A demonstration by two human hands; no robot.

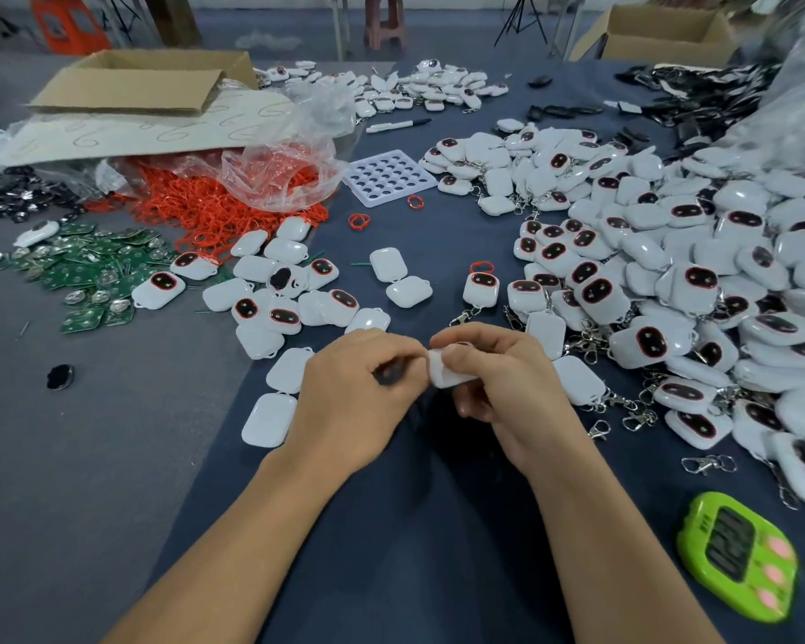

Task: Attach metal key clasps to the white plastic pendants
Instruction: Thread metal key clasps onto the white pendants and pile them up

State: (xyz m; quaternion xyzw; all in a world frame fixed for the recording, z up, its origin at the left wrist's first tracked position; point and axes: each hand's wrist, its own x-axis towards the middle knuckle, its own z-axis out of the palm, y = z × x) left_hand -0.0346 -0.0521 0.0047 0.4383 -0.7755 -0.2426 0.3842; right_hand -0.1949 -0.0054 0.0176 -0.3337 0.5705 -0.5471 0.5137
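Pinching the white pendant (443, 373), right hand (500, 381) fingers meet curled left hand (356, 392) fingers, hold unclear.

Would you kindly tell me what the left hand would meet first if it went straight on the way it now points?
Most likely the white pendant pinched in the right hand: the left hand points across at it. Depth is unclear, but both hands seem level.

This is looking like an assembly workshop: white plastic pendants (679, 281) are heaping on the dark blue tabletop (438, 550) right of the right hand (503, 388), green circuit boards (89, 271) and red rings (205, 211) beyond the left hand (354, 392), a brown cardboard box (131, 81) farther back.
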